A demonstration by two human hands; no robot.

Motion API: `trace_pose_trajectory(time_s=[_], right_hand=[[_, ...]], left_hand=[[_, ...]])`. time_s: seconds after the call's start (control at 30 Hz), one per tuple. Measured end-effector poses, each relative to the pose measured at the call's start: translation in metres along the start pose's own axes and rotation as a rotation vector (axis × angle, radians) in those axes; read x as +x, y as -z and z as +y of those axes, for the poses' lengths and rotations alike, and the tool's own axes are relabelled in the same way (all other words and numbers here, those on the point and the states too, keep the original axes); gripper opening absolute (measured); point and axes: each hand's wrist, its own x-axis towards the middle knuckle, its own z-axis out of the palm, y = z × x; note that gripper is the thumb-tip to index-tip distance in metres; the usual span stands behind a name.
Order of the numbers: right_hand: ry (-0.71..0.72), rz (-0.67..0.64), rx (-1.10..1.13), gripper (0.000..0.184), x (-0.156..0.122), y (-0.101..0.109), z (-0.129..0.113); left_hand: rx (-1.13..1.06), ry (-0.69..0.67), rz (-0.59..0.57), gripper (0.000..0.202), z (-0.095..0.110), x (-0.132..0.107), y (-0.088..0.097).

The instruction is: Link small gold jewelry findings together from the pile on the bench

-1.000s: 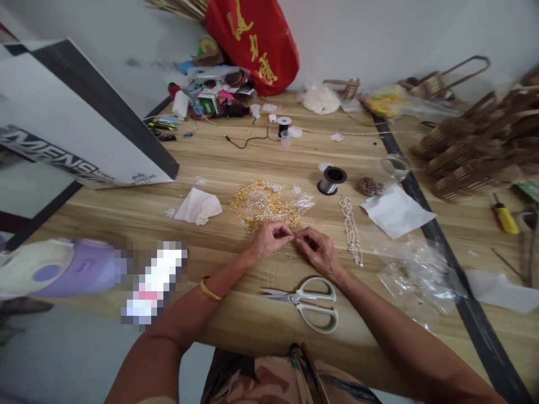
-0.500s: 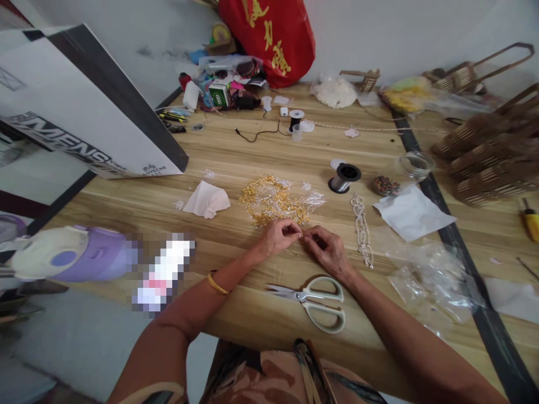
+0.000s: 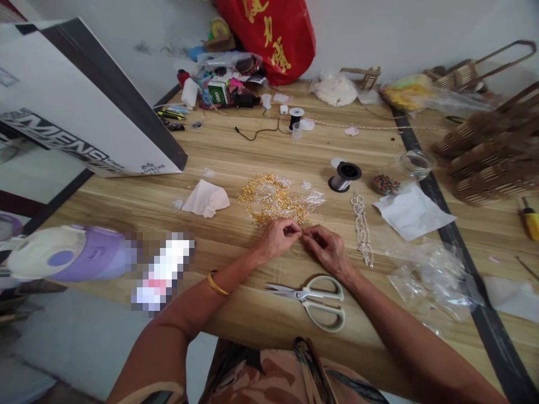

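My left hand (image 3: 278, 238) and my right hand (image 3: 325, 246) meet in a close pinch, fingertips nearly touching. What they pinch is too small to make out; a short gold-coloured strand (image 3: 296, 252) shows just beneath the fingertips. Right behind the hands lies a tangled pile of gold and silver beaded strands (image 3: 269, 196), with thin silver pins (image 3: 312, 198) at its right side. Scissors with pale handles (image 3: 314, 297) lie open near the table's front edge, below my hands. To the right of my right hand is a silver chain (image 3: 361, 230).
A wire spool (image 3: 345, 177), a glass jar (image 3: 410, 168) of beads, white paper (image 3: 412, 212) and clear plastic bags (image 3: 438, 278) lie to the right. Leftward are a cloth-like pink piece (image 3: 206, 198), a blurred phone (image 3: 164, 272), a purple-and-white bottle (image 3: 80, 253) and a large box (image 3: 105, 112).
Both hands keep their pinch in almost the same place. The view has shifted very slightly; nothing on the table has visibly moved.
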Motion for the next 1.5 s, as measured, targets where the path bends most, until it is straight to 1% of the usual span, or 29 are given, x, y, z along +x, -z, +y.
trace_pose_trajectory(time_s=[0.13,0.3,0.33,0.43,0.63,0.87,0.93,1.03,1.2,1.5], right_hand=[[0.015,-0.005,-0.014,0.020,0.001,-0.001,0.000],[0.053,0.006,-0.032,0.018,0.003,0.000,-0.002],[0.065,0.003,-0.035,0.017,0.003,0.000,-0.003],[0.075,0.004,-0.031,0.016,0.004,0.001,-0.004],[0.032,-0.002,0.023,0.019,0.005,0.003,-0.006],[-0.123,-0.018,0.186,0.023,0.005,0.003,-0.002],[-0.142,-0.031,0.249,0.023,0.005,0.002,0.000],[-0.141,-0.045,0.285,0.024,0.005,0.002,0.001],[-0.122,-0.050,0.277,0.022,0.005,0.003,0.000],[-0.133,-0.027,0.265,0.021,0.004,0.000,0.004]], left_hand=[[-0.006,0.008,0.006,0.005,-0.001,0.000,-0.001],[0.016,-0.034,0.009,0.006,-0.004,0.001,-0.001],[0.013,-0.035,-0.011,0.006,-0.005,0.002,-0.002],[-0.002,-0.015,-0.010,0.005,-0.004,0.002,-0.002],[-0.016,0.002,-0.010,0.005,-0.001,0.003,0.000],[-0.083,-0.008,-0.021,0.005,-0.002,0.003,0.000],[-0.098,-0.005,-0.017,0.004,-0.003,0.003,0.000],[-0.136,0.015,-0.026,0.003,-0.003,0.004,0.001],[-0.227,0.050,-0.074,0.004,-0.004,0.006,0.003],[-0.265,0.083,-0.069,0.007,-0.005,0.007,0.006]])
